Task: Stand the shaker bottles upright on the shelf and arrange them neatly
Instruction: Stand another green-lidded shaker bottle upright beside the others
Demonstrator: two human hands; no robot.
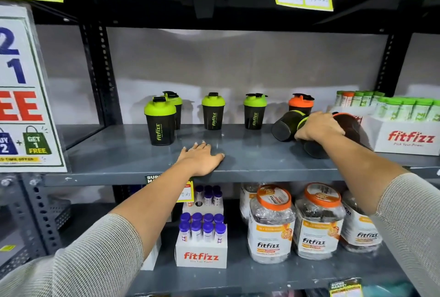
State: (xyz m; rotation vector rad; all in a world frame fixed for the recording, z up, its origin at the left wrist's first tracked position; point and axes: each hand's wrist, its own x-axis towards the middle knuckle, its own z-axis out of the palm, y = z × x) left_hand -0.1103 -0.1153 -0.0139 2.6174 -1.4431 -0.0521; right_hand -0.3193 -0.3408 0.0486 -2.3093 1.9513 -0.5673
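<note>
On the grey metal shelf [250,161] I saw four black plastic shaker bottles with lime-green lids [160,120] standing upright from left to centre, and one orange-lidded shaker [300,103] upright farther right. My left hand [201,159] lay flat and spread on the shelf's near edge, gripping nothing. My right hand [317,128] was closed over a toppled black shaker [314,148], with another toppled black shaker [284,126] just beside it, left of the white cardboard Fitfizz box [407,138].

Quick count: four green-lid shakers [160,120] standing, one orange-lid shaker [301,103] standing, three tipped-over shakers [285,125] under the right hand. Lower shelf has three big orange-lid jars [271,223] and two boxes of purple-cap tubes [202,239].
</note>
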